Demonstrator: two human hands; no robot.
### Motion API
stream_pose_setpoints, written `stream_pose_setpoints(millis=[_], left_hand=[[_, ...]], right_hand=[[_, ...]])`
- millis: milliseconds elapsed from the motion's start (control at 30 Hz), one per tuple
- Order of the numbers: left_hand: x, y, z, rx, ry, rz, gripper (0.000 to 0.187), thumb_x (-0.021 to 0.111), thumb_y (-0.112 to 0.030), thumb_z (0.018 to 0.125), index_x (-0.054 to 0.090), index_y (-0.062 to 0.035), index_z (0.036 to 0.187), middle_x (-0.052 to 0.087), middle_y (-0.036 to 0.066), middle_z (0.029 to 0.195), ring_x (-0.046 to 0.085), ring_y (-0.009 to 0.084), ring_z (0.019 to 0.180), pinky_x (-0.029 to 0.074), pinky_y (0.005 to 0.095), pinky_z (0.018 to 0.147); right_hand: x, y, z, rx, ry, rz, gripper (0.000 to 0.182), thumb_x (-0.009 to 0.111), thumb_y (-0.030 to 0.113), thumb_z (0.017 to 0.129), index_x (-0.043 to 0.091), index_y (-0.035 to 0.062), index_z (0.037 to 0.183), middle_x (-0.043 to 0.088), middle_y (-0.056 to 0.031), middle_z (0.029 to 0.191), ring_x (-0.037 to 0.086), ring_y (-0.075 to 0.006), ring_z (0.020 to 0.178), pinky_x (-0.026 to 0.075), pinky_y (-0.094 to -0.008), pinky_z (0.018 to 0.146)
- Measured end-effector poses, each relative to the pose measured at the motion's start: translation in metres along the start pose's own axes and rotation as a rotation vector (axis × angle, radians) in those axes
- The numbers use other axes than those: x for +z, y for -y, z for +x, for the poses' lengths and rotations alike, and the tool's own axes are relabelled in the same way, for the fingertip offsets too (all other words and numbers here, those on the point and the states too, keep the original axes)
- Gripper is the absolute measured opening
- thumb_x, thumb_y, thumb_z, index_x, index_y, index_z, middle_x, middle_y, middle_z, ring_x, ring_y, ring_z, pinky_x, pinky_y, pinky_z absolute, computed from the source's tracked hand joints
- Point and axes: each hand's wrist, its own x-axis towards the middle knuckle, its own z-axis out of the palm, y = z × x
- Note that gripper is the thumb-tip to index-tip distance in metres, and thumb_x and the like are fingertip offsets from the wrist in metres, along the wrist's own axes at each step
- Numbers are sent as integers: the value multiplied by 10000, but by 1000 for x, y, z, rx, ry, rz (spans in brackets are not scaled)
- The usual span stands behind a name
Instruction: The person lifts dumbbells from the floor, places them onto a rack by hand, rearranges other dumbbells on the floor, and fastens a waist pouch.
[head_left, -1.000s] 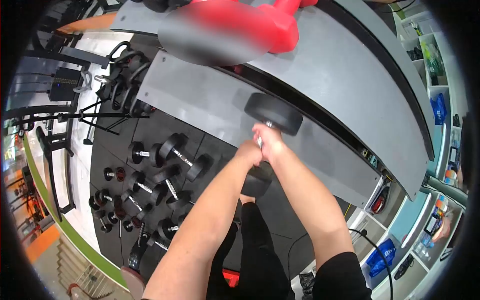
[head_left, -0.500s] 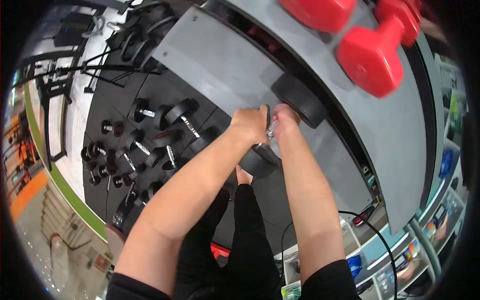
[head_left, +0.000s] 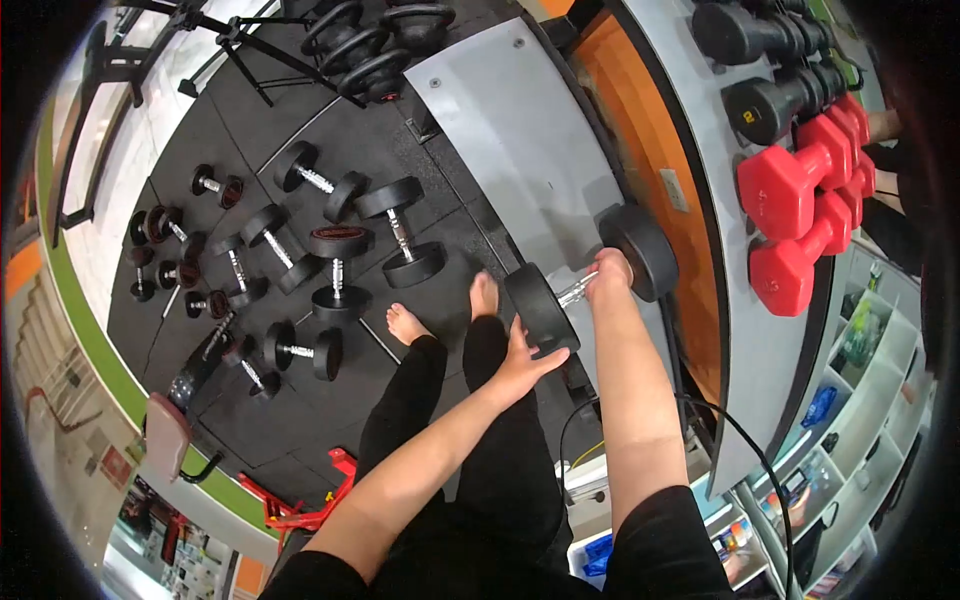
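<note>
A large black dumbbell [head_left: 574, 291] with a chrome handle lies across the front part of the lower grey shelf. My right hand [head_left: 610, 272] is wrapped round its handle, close to the far black head. Against the near head rests my left hand [head_left: 525, 368], its fingers and thumb spread along the head's lower edge, not round the handle. Left of the shelf, several black dumbbells with chrome handles, one of them upright [head_left: 338, 272], stand or lie on the black floor mat.
Red dumbbells [head_left: 782, 275] and black dumbbells [head_left: 770, 110] sit on the upper grey shelf [head_left: 740, 370]. Kettlebells [head_left: 375, 55] stand at the top. My bare feet [head_left: 407, 325] are on the mat. A black cable curves at the lower right. Another person's arm shows at the right edge.
The view has shifted, showing more floor and shelf. My left hand has come off the handle area and moved down to the near head, its fingers opened. My right hand still grips the handle.
</note>
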Motion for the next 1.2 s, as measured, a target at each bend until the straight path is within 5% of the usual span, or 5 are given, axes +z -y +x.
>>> stream_pose_setpoints(millis=[600,667,767,1000,1200], left_hand=[[-20,-63,19,142,-77,164,1372,872,-300,791,-224,99,1515,216,265,1614,220,305,1516,159,356,1244],[-36,-85,31,248,-89,192,1189,841,-426,803,76,99,1547,300,273,1576,241,328,1511,7,398,1260],[-63,-107,59,45,-50,-179,994,752,-448,894,206,87,1530,394,222,1521,291,283,1488,204,403,1224],[-100,-140,97,177,-278,-584,988,382,-775,950,134,-105,1633,188,123,1679,187,238,1532,169,447,1235],[-86,-120,69,453,-217,-127,1203,791,-459,823,4,-20,1620,187,145,1657,183,242,1528,146,387,1240]], right_hand=[[6,-3,27,109,82,-66,135,680,61,832,547,83,826,518,-50,775,487,-176,582,449,-341,506],[11,3,13,134,102,-86,200,727,108,819,532,90,859,525,-45,816,520,-172,661,490,-368,589],[29,14,-36,94,230,27,181,683,139,848,542,61,930,565,-57,870,597,-204,806,510,-375,744],[56,4,-65,-111,732,144,257,646,210,956,555,52,1137,656,-152,1085,620,-274,1023,470,-402,974],[128,-8,-99,203,824,156,243,728,295,924,566,138,1013,667,-106,977,626,-267,945,497,-412,861]])
